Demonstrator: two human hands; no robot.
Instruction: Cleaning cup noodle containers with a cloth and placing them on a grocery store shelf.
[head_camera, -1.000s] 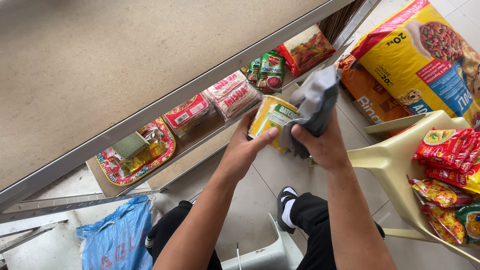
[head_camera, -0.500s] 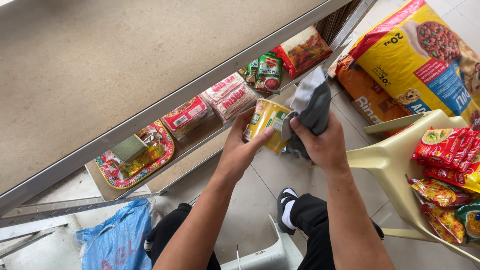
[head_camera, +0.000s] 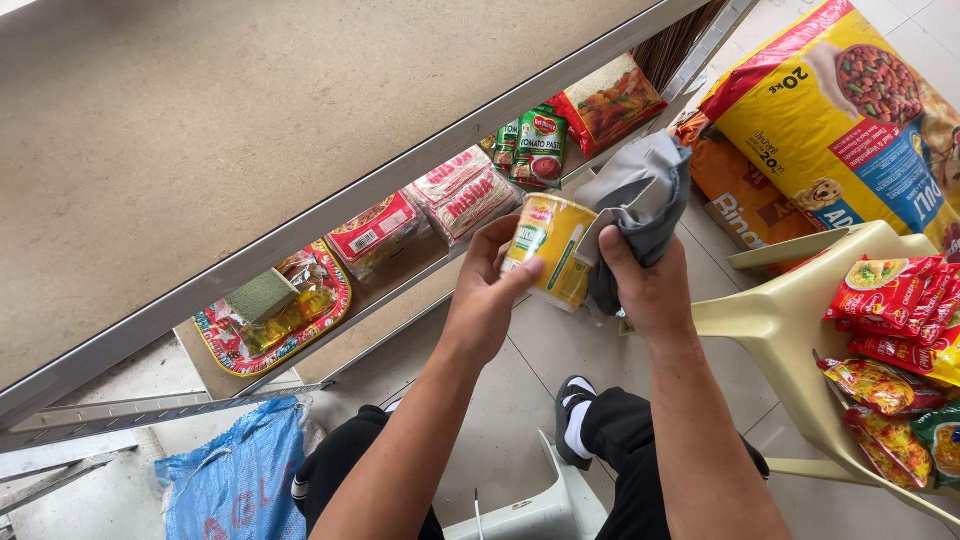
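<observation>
While the left hand (head_camera: 490, 290) grips it, the yellow can (head_camera: 550, 250) shows a green label. The right hand (head_camera: 645, 285) clutches a grey cloth (head_camera: 640, 195) against it. Both have risen slightly since before.

Single head-worn view, steeply downward, close over a metal shelf (head_camera: 330, 215) and tiled floor (head_camera: 520, 400)

Both forearms are bare to the elbow, with no sleeve, watch or ring showing. The left hand (head_camera: 487, 305) and right hand (head_camera: 648, 290) are ungloved, with short nails on the fingers (head_camera: 521, 279). Black trousers (head_camera: 640, 440) cover the legs. One foot wears a white sock (head_camera: 580, 432) under a black sandal (head_camera: 569, 395).
</observation>
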